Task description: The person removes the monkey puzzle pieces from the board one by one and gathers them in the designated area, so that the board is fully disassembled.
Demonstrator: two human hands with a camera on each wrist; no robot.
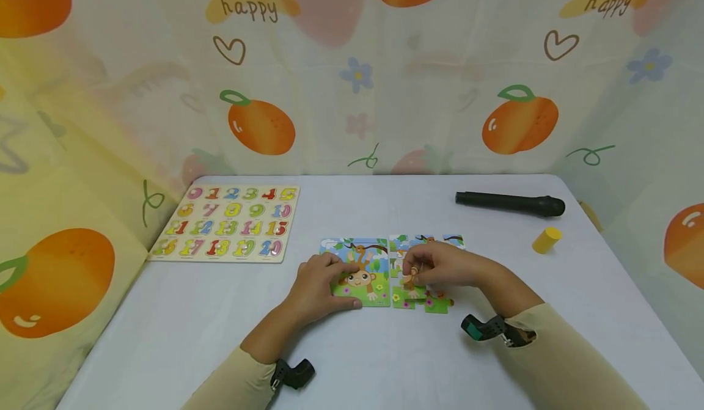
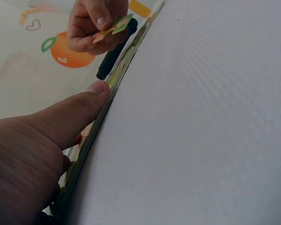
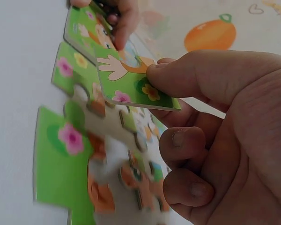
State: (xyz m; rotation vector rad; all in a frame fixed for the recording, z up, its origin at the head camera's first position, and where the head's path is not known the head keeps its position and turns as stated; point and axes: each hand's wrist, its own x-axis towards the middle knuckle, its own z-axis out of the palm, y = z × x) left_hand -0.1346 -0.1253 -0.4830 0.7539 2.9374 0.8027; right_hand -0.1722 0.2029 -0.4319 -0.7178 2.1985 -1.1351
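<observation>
A square monkey picture board (image 1: 376, 292) lies flat on the table in the head view. Over its left side rests my left hand (image 1: 318, 285), index finger across the picture and thumb along the near edge. Just to the right, my right hand (image 1: 448, 264) pinches a jigsaw piece (image 3: 124, 82) between thumb and fingers. That piece is green, with a pale monkey paw and pink and yellow flowers. Beneath it is a partly joined monkey jigsaw (image 1: 396, 297) with gaps, some of it hidden by the right hand. A green corner piece with a pink flower (image 3: 61, 157) shows in the right wrist view.
At the back left lies a number puzzle board (image 1: 236, 219) with colourful numerals. A black microphone (image 1: 508, 203) lies at the back right, with a yellow cylinder (image 1: 546, 240) in front of it. A fruit-printed curtain (image 1: 429, 110) hangs behind the white table (image 1: 192, 312).
</observation>
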